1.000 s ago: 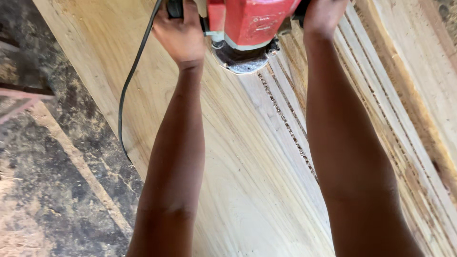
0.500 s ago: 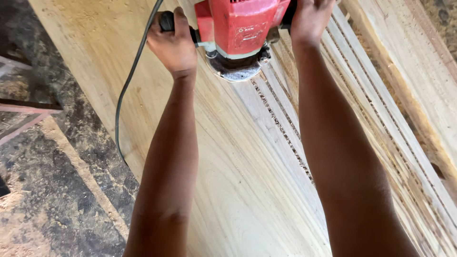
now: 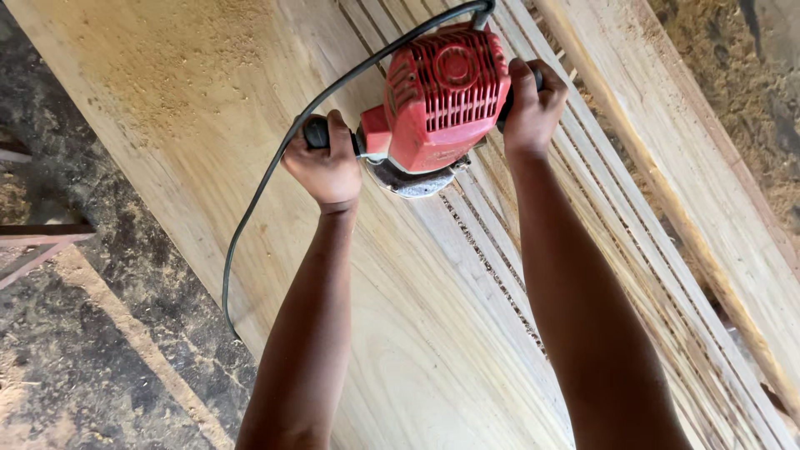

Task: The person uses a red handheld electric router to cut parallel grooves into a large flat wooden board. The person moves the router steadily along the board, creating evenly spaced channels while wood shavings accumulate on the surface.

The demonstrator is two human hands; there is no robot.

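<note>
A broad pale wooden board (image 3: 208, 125) fills most of the frame, running from the upper left down to the lower right, its grain sweeping in long curves through the lower centre. Fine sawdust (image 3: 179, 62) dusts the board in the upper left. Straight parallel grooves (image 3: 600, 258) run lengthwise along the board's right half, from the top centre toward the lower right corner. Beside them, on the right, lies a second plank (image 3: 708, 175) with a rough darker edge. Down the left side there's a dark, dusty floor (image 3: 92, 333), and more sawdust is heaped in the upper right corner.

Now the tool: a red router (image 3: 437, 96) sits upright on the board in the upper centre of the frame, vented motor cap facing the camera, its round metal base (image 3: 410, 179) flat on the wood right at the grooved strip. A black power cord (image 3: 267, 183) leaves its top, arcs left across the board and drops toward the floor.

The left hand (image 3: 329, 167) is wrapped tight around the black side handle (image 3: 315, 132) on the router's left, knuckles up. The right hand (image 3: 533, 104) is closed around the handle on the opposite side, which is mostly hidden under the fingers. Both forearms reach up from the bottom edge, nearly straight, bracketing the tool.
</note>
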